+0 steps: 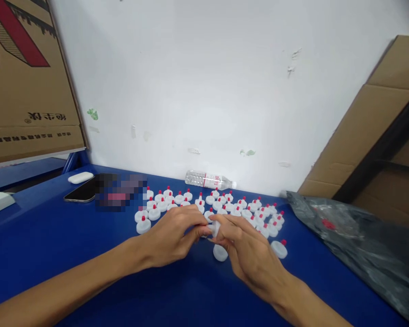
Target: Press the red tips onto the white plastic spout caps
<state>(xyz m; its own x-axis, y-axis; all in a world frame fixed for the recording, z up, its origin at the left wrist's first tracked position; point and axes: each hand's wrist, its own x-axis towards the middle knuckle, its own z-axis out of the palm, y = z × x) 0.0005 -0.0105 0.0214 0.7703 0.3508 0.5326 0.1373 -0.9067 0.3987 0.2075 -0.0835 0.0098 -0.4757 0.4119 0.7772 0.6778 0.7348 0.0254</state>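
My left hand (172,234) and my right hand (250,250) meet over the front of the table, both closed on one white plastic nozzle cap (216,228). The right fingers grip its wide round base, while my left thumb and forefinger pinch its narrow end, which they mostly hide. Behind my hands stand several similar white caps with red tips (154,212). One white cap (220,252) lies just under my right fingers, and another with a red tip (279,249) is beside my right wrist.
A clear water bottle (209,180) lies along the wall. To the left are a phone (82,190) and a white case (81,177). At the right, a grey plastic bag (364,254) carries a clear bag of small red pieces (328,224). Cardboard (30,91) stands at the left.
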